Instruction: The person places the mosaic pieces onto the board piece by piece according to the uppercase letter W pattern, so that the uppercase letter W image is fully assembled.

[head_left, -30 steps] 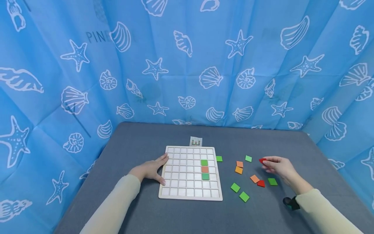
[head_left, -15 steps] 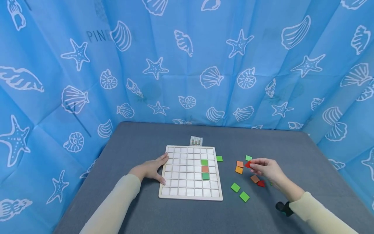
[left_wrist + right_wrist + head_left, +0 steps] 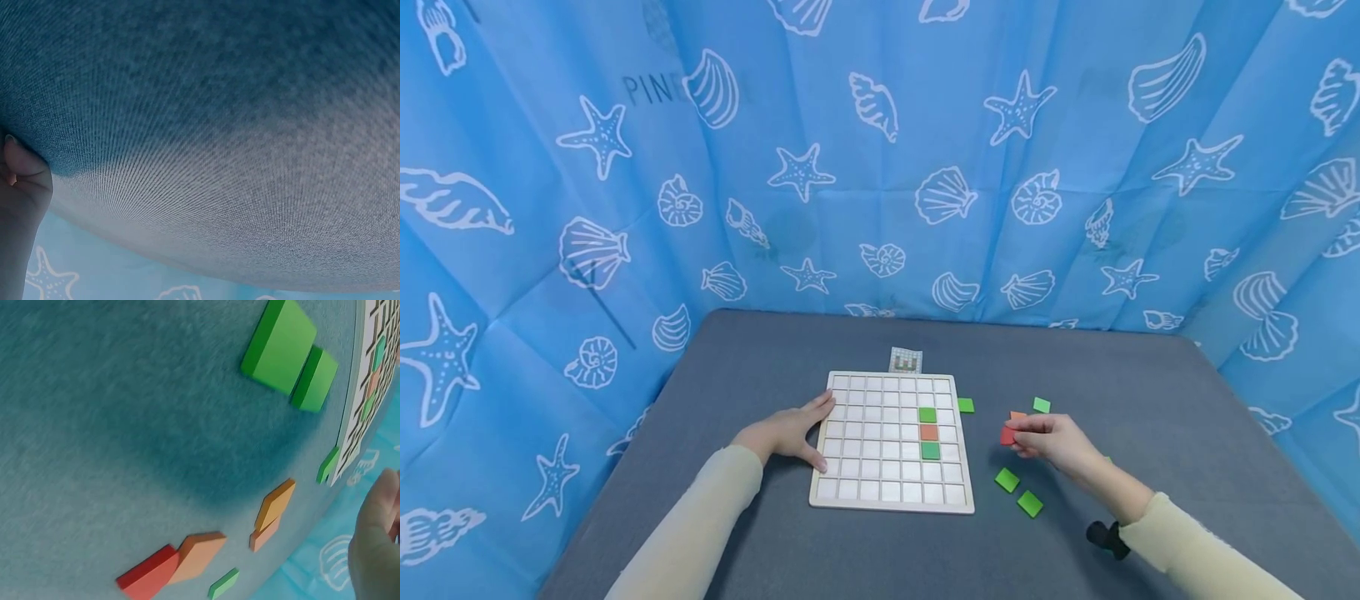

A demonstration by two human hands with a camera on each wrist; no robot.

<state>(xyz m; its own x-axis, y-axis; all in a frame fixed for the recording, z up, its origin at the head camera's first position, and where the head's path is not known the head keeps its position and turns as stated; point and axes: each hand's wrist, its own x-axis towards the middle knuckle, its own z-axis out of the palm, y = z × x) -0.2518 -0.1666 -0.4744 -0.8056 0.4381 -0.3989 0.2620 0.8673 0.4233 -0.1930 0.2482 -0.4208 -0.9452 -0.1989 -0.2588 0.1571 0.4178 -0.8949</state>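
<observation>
My left hand [image 3: 786, 433] rests along the left edge of a white gridded board [image 3: 891, 506], thumb and fingers spread. A green tile [image 3: 927, 414], an orange tile [image 3: 928, 432] and a darker green tile [image 3: 930, 451] sit in one column of the board. To the right of the board, my right hand [image 3: 1052, 442] pinches a red tile [image 3: 1007, 436] between thumb and fingers, above the table. It partly covers an orange tile [image 3: 1018, 415]. In the right wrist view only part of that hand [image 3: 375, 540] shows; the left wrist view catches part of the left hand [image 3: 28, 181].
Green tiles [image 3: 1007, 480] lie right of the board; another green tile [image 3: 966, 405] lies at its right edge. A light green tile [image 3: 1042, 405] is farther back. The right wrist view shows another red tile [image 3: 149, 573]. A small pattern card [image 3: 906, 361] lies behind the board.
My right hand has carried the red tile leftward and slightly nearer, toward the board, and now covers some loose tiles. My left hand stays at the board's edge.
</observation>
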